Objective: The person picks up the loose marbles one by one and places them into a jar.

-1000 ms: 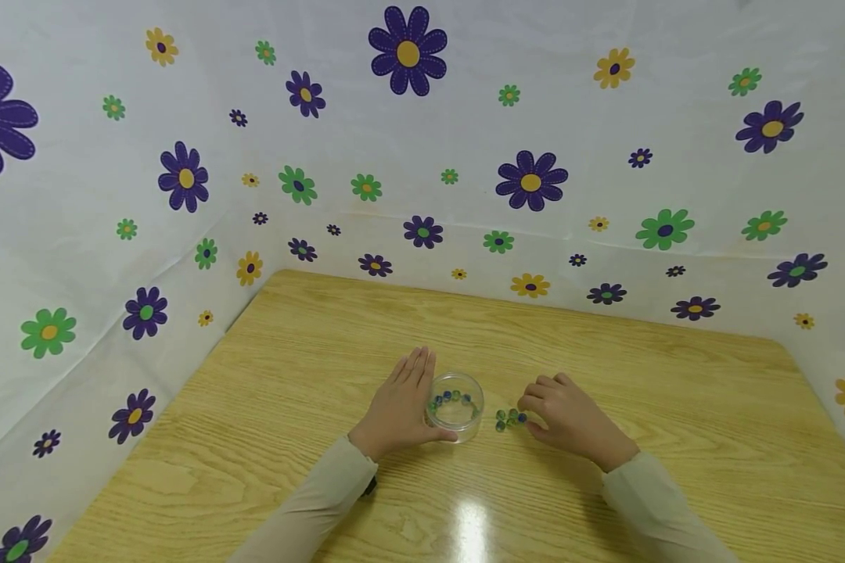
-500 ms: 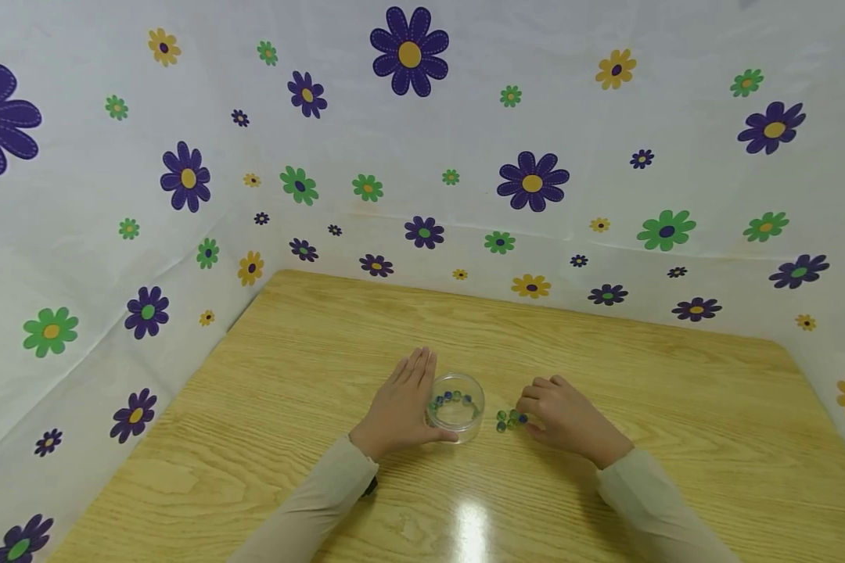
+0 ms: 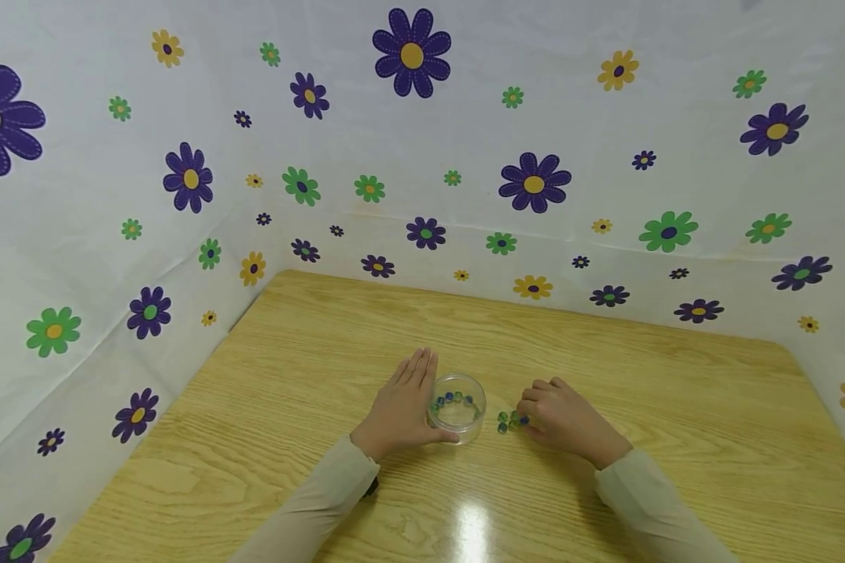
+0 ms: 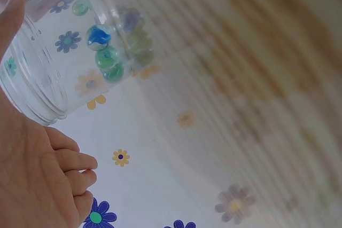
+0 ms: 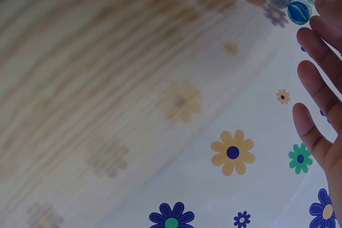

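Note:
A clear round jar [image 3: 471, 426] stands on the table, several blue and green glass marbles [image 4: 107, 57] inside along its bottom. My left hand [image 3: 397, 410] lies against it, straight fingers along the left side and thumb along the near side. Right of the jar lies a small group of loose marbles [image 3: 503, 422], greenish with some blue. My right hand [image 3: 563, 414] reaches in from the right with bent fingers, its fingertips at the group's right edge. In the right wrist view, thumb and forefinger tips sit right beside a blue-swirled marble [image 5: 299, 12], and the other fingers are spread.
Wood-grain table [image 3: 310, 336] lies under both hands. White sheeting [image 3: 458, 141] with purple, green and yellow flowers rises at the back and sides. A small dark object [image 3: 371, 486] shows beside the left sleeve.
My right hand has shifted slightly left and its fingers have drawn closer to the loose marbles. My left hand keeps its place against the jar. The head view has drifted a little.

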{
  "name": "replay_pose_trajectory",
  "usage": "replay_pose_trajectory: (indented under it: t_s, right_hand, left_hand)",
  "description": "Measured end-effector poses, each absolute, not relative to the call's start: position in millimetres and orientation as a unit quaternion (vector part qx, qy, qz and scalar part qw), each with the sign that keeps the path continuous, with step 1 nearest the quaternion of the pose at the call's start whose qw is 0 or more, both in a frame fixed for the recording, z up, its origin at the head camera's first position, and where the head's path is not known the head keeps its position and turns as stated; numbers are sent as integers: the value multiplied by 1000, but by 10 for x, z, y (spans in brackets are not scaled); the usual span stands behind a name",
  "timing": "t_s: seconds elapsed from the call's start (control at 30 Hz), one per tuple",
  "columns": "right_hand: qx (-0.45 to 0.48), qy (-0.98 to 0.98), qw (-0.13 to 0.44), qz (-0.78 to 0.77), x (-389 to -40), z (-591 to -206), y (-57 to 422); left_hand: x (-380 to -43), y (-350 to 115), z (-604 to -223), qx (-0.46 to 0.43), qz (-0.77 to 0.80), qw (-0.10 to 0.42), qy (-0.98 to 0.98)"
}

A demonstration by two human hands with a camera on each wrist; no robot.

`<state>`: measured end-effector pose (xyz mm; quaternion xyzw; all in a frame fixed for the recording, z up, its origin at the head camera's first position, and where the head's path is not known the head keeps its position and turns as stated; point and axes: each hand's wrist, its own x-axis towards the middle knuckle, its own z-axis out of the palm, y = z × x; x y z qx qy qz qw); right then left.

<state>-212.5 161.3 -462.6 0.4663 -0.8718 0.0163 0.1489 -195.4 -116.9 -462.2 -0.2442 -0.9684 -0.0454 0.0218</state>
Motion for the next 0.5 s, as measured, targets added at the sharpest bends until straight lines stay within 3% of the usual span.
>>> replay_pose_trajectory:
  t_s: [0.5]
  right_hand:
    - [457, -880, 132, 10, -2112, -4615, 1615]
  left_hand:
    - [-1955, -1163, -4613, -239, -47, 16, -970]
